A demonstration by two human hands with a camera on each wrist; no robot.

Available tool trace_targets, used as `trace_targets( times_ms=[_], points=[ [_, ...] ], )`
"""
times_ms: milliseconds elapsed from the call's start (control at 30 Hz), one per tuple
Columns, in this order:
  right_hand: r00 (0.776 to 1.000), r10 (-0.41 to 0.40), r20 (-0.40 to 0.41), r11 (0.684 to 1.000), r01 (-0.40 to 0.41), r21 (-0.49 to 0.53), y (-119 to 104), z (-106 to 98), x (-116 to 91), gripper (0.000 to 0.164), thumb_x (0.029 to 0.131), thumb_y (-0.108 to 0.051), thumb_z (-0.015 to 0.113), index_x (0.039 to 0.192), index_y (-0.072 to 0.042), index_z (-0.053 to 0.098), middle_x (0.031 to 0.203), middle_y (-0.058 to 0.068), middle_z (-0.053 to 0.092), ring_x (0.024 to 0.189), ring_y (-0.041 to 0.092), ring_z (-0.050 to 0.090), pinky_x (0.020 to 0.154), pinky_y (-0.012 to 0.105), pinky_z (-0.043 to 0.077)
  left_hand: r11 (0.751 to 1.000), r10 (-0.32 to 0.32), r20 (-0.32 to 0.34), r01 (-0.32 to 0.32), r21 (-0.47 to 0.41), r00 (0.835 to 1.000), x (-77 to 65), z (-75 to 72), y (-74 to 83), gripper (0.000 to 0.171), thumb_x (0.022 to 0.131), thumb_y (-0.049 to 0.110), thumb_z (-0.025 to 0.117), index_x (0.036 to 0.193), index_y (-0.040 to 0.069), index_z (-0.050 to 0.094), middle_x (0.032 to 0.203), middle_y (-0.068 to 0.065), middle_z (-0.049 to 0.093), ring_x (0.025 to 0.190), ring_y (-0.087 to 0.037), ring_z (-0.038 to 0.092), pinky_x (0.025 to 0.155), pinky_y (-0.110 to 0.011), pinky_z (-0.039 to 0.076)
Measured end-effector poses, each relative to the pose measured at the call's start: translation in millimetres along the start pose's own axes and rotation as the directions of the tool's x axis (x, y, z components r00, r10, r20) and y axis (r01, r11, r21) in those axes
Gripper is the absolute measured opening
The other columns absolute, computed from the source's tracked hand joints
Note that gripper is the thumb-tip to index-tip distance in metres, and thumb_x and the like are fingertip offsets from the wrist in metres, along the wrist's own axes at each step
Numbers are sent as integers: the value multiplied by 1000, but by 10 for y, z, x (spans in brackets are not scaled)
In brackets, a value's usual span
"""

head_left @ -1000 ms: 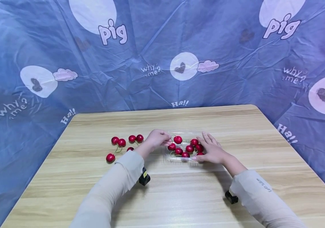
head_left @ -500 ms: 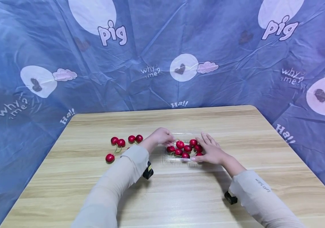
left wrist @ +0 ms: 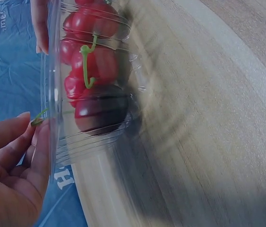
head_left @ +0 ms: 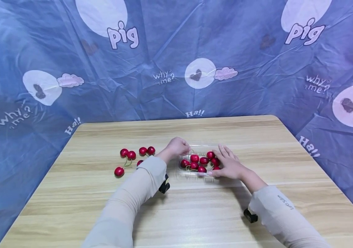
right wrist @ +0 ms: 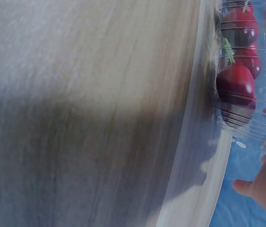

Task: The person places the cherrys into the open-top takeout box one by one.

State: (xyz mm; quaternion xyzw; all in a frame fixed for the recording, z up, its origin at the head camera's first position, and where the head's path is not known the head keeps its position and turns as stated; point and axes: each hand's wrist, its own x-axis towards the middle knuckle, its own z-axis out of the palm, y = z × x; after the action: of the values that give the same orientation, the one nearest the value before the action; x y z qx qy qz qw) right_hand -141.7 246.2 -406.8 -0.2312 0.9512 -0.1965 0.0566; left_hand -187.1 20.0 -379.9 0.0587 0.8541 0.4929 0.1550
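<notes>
The left hand (head_left: 177,147) pinches a green stem (left wrist: 38,121) at the left end of the clear box (left wrist: 83,147), I'd guess to avoid squeezing the red cherries (head_left: 204,161) inside, while the right hand (head_left: 230,166), fingers spread, spans the opposite end, seemingly to steady it.

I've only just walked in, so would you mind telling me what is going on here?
A person's left hand pinches a green cherry stem at the rim of a clear plastic container. Their right hand rests at the container's right end, its fingers spread. Several red cherries sit inside, while some loose cherries lie on the wood-grain table, to the left of the container.
</notes>
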Motion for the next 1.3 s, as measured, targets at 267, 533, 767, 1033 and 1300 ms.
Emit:
trace_targets(
  times_ms=[267, 533, 767, 1033, 1300],
  points=[
    [1000, -9, -1, 1000, 9, -2, 27, 9, 11, 96, 66, -59, 60, 134, -1, 25, 140, 22, 6, 125, 39, 1, 93, 64, 10, 1000, -8, -74, 10, 22, 997, -18, -37, -1, 15, 81, 6, 57, 92, -4, 63, 87, -16, 63, 83, -29, 59, 70, -29, 51],
    [1000, -9, 4, 1000, 9, 6, 36, 23, 15, 96, 66, -60, 60, 134, -1, 25, 140, 23, 5, 125, 40, 1, 93, 65, 9, 998, 1, -80, -6, -67, 997, -73, -111, -17, 16, 81, 5, 56, 93, -4, 63, 91, -19, 61, 84, -28, 60, 66, -22, 51],
    [1000, -5, -2, 1000, 5, 9, 46, 19, 14, 96, 66, -59, 60, 134, -1, 25, 140, 23, 6, 125, 40, 1, 92, 65, 9, 975, -7, -59, -6, -223, 998, -124, -158, -13, 18, 82, 2, 56, 96, -9, 59, 99, -25, 57, 90, -33, 56, 70, -25, 51],
    [1000, -6, -6, 1000, 6, 6, 37, 11, 18, 96, 66, -59, 60, 134, -2, 26, 140, 23, 6, 125, 39, 1, 93, 64, 10, 966, -10, -50, -4, -259, 999, -220, -229, -38, 22, 82, 5, 56, 99, -8, 57, 100, -24, 57, 87, -28, 58, 71, -24, 51],
    [1000, -6, -6, 1000, 6, 9, 46, 14, 23, 96, 66, -59, 60, 134, -1, 26, 140, 23, 6, 125, 39, 1, 93, 64, 10, 957, -18, -57, 1, -289, 998, -338, -305, -122, 23, 83, 6, 55, 100, -9, 56, 100, -24, 57, 91, -33, 56, 75, -29, 50]
  ],
)
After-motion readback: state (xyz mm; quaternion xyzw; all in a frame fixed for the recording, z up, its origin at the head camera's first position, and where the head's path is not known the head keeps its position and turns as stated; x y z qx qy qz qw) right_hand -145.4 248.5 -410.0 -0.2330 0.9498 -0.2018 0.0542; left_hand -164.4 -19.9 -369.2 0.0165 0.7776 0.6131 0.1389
